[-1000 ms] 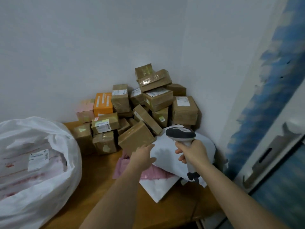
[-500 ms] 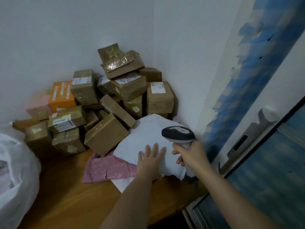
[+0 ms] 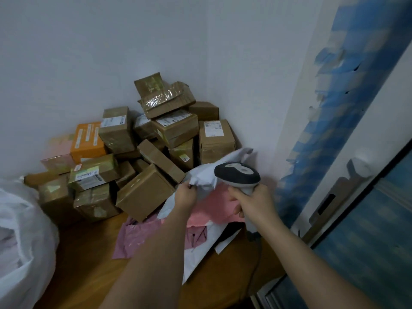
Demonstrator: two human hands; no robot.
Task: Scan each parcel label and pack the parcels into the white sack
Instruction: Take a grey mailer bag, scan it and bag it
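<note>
On the wooden desk [image 3: 89, 264], 2 bare forearms reach forward. The right hand [image 3: 254, 204] has its grip curled tight round the handle of a grey scanner [image 3: 237, 175], head pointing left. The left hand [image 3: 186, 196] pinches the crumpled edge of a white mailer [image 3: 207, 175], lifting it just beside the scanner's head. Under it lie a pink mailer [image 3: 214, 206] and another pink bag [image 3: 138, 239], flat on the desk. At the left edge bulges the white sack [image 3: 24, 241]. Beyond, a heap of brown boxes [image 3: 145, 192] and 1 orange box [image 3: 88, 140] fills the wall corner.
</note>
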